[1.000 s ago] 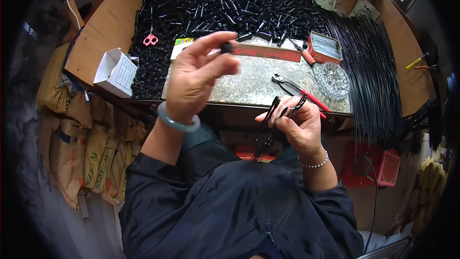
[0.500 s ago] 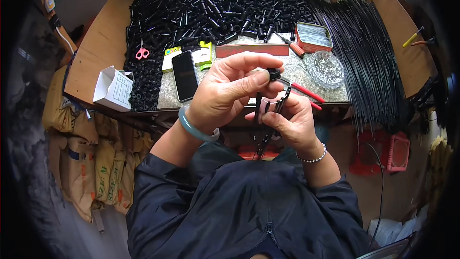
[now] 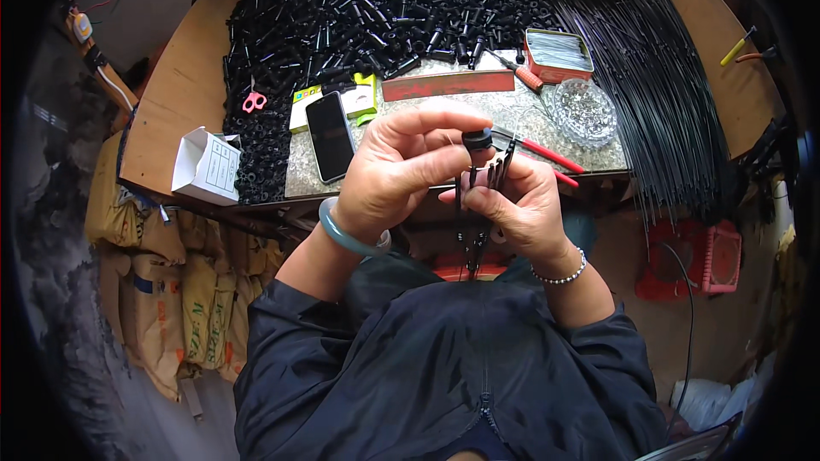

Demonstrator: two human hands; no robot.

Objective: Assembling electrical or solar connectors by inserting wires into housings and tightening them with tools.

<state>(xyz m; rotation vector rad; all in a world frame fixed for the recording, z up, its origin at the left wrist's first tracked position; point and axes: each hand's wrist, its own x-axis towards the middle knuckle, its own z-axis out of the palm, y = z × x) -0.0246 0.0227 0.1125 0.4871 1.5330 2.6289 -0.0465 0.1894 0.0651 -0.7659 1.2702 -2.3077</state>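
Between the thumb and fingers of my left hand (image 3: 397, 158) is a round black plastic cap (image 3: 477, 139), held at chest height before the worktable. Just to its right, my right hand (image 3: 523, 205) is closed on several thin black ribs (image 3: 497, 172), pinched by thumb and fingers. More dark jointed strips (image 3: 471, 248) hang down below both hands toward my lap. Whether the cap is joined to the ribs is hidden by my fingers.
Black plastic tubes (image 3: 367, 17) heap across the back of the table; long black rods (image 3: 666, 102) lie right. Around the stone slab (image 3: 299, 162) are a phone (image 3: 330, 137), red-handled pliers (image 3: 542, 154), a screwdriver (image 3: 529, 78), a glass dish (image 3: 584, 111), a tin (image 3: 557, 53), scissors (image 3: 254, 102) and a white box (image 3: 207, 166).
My left hand has shifted slightly left and down with the cap. The ribs in my right hand have turned and now sit closer together. The whole view has also shifted a little.
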